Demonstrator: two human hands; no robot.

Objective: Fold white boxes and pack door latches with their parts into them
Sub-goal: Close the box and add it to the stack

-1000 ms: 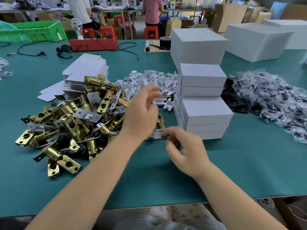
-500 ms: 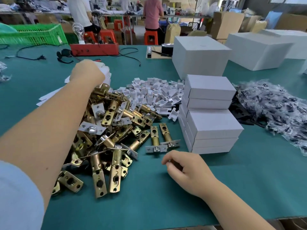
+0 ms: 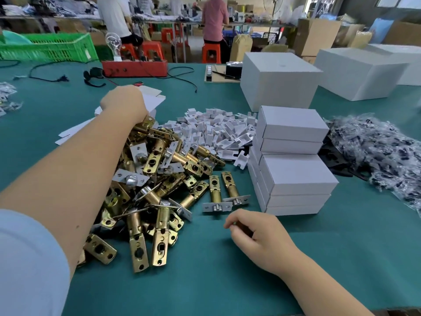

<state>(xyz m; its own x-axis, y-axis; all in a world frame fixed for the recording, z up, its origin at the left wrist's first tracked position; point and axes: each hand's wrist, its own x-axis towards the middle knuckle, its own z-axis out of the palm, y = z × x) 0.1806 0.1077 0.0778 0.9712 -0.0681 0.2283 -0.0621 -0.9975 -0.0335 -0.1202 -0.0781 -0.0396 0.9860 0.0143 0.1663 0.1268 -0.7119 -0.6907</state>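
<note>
While the left hand (image 3: 124, 102) reaches over the heap of brass door latches (image 3: 150, 179) onto the stack of flat white cardboard box blanks (image 3: 152, 100), its grip hidden, the right hand (image 3: 257, 236) rests curled on the green tabletop (image 3: 227, 281) pinching something small and dark, so box folding looks next, needing one blank separated.

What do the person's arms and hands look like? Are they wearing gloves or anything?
No gloves. The left hand and right hand are both bare, with no rings, watch or bracelet showing. The left arm has a short, pale blue sleeve at the upper arm, and the forearm below it is uncovered. The right forearm is uncovered too, and no sleeve on that side comes into view.
</note>
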